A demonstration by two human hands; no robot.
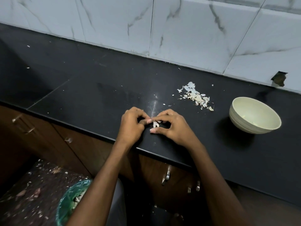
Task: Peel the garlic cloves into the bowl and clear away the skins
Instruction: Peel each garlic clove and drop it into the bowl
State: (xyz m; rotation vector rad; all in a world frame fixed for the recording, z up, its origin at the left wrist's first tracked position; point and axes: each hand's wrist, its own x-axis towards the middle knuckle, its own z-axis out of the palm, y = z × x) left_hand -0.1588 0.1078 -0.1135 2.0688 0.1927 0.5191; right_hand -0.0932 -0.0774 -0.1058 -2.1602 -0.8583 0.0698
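Meanwhile, left hand [130,126] and right hand [172,126] both pinching one garlic clove [155,124] — no legible writing.

The countertop [97,88] under my hands is black stone, smooth with a dull sheen. Behind it, the wall tiles [187,30] are glossy white with grey marble veining. The garlic skins [195,96] look dry, thin and papery. The bowl [254,115] is cream, smooth, semi-matt. The cabinet fronts [78,144] below are dark brown wood with shiny metal handles [166,176]. The bin liner [71,201] is thin, translucent green plastic.
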